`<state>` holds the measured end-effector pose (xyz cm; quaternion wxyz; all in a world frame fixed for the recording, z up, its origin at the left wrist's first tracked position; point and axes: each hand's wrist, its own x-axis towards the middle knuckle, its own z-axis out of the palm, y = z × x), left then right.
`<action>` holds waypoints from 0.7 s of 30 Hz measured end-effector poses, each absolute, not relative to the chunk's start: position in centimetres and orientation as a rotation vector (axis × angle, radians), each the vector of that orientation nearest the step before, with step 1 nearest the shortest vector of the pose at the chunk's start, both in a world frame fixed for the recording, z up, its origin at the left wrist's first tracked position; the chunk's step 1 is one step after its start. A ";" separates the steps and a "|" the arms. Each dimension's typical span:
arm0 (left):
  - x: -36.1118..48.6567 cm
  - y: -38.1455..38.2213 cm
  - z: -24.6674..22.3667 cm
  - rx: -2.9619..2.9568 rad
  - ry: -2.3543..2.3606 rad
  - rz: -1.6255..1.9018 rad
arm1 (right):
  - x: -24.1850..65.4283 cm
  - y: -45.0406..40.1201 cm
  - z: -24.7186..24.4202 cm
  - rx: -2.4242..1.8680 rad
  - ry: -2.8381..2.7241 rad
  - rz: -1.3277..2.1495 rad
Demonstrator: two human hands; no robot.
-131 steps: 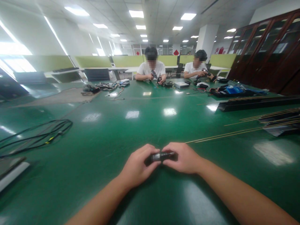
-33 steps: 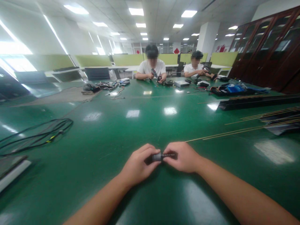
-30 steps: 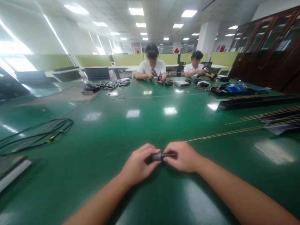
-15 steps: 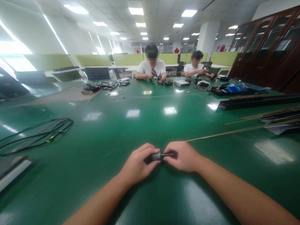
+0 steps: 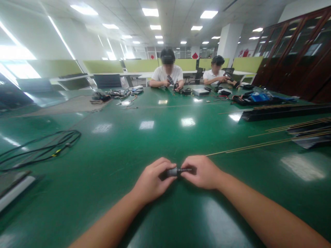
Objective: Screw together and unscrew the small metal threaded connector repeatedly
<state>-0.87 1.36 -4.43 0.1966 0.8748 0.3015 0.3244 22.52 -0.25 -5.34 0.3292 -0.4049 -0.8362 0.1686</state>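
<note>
A short grey cylinder [image 5: 172, 172] with a thin dark ribbed shaft [image 5: 186, 170] lies level between my hands, just over the green table. Its exact kind is too small to make out. My left hand [image 5: 153, 179] is closed around the cylinder, thumb below and fingers above. From the other side, my right hand [image 5: 201, 172] pinches at the shaft where it meets the cylinder. The curled right fingers and palm hide the far part of the shaft.
Black cables [image 5: 62, 141] lie coiled at left, near a flat slab [image 5: 15, 189]. Thin brass-coloured rods [image 5: 248, 147] and black channels [image 5: 284, 112] stretch in from the right. Two people [image 5: 167, 74] sit across the green table [image 5: 124, 137], among tools and parts.
Both hands keep nearly the same place and grip on the cylinder and its shaft. The shaft appears turned slightly within the right fingers.
</note>
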 end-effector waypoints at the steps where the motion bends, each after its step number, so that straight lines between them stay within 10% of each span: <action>1: -0.9 1.4 -4.4 2.450 0.847 0.911 | 22.5 -0.2 -5.3 -1.059 -2.188 0.441; 21: -1.0 1.6 -4.4 2.450 0.867 0.929 | 22.8 -0.2 -5.1 -1.086 -2.180 0.444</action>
